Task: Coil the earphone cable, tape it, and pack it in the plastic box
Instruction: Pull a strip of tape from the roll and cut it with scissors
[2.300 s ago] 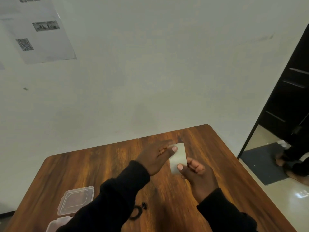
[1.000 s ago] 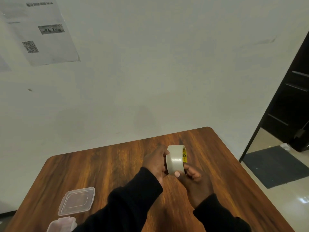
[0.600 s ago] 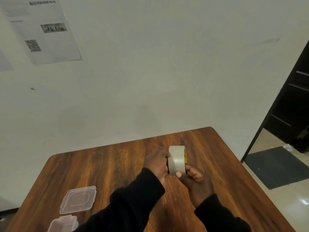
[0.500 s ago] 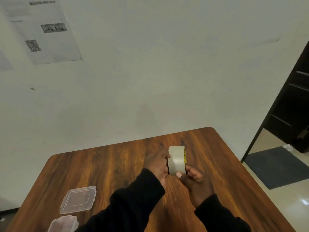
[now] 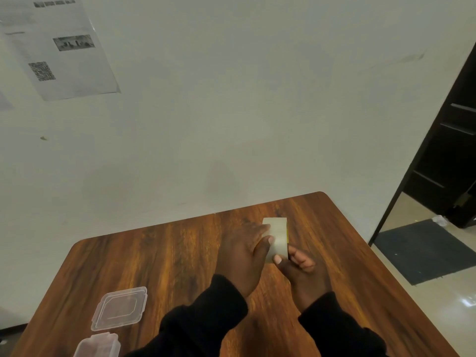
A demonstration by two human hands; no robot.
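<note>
Nearest, bottom left: clear plastic box (image 5: 99, 346), cut off by the frame edge, can't tell what's in it. Just beyond it, its lid (image 5: 120, 307) lies flat on the table, apart from the box. 1 box, 1 lid, 1 tape roll, 2 hands w/ black sleeves. Right hand (image 5: 301, 273) grips the tape roll (image 5: 277, 238) from below, thumb on its face; left hand (image 5: 243, 256) rests fingers on the roll's left side, thumb pressed to the tape. Roll is held edge-on above the table. Earphone cable not visible. Wooden table (image 5: 167, 253), rounded corners, pushed against a pale wall (image 5: 231, 112). Printed sheet w/ QR code (image 5: 59, 45) top left. Dark doorway and grey mat (image 5: 422, 251) on the right.
</note>
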